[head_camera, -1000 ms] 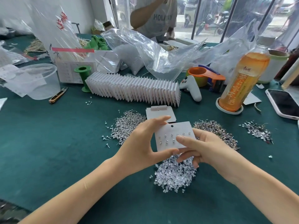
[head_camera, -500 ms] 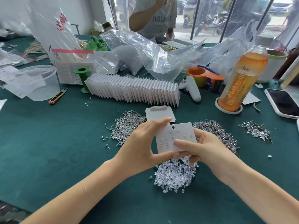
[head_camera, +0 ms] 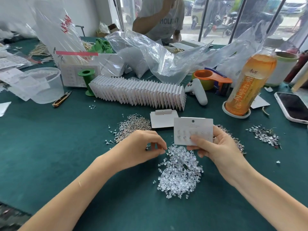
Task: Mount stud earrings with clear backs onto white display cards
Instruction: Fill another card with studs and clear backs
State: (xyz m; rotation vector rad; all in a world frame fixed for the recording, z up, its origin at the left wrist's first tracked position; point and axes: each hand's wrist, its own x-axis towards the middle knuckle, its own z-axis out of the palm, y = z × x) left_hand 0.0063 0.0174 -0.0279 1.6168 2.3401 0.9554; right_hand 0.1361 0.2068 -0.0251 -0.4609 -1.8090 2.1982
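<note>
My right hand (head_camera: 220,147) holds a white display card (head_camera: 193,129) upright above the table, thumb pressed on its lower front. A few stud earrings sit in the card's holes. My left hand (head_camera: 141,147) is off the card, fingers curled, fingertips at the upper left edge of the pile of clear backs (head_camera: 180,170). Whether it pinches anything is too small to tell. Heaps of loose studs (head_camera: 133,125) lie left of the card, and more studs (head_camera: 265,135) lie to the right. Another blank card (head_camera: 163,119) lies flat behind.
A long row of filled cards (head_camera: 138,92) stands across the green table (head_camera: 50,147). An orange drink bottle (head_camera: 250,84), a phone (head_camera: 293,105), a tape dispenser (head_camera: 211,79), plastic bags (head_camera: 150,54) and a clear tub (head_camera: 45,84) surround the work spot. A person (head_camera: 160,17) stands opposite.
My left hand has let go of the card and dropped left toward the clear backs pile. My right hand alone now holds the card, shifted slightly right.
</note>
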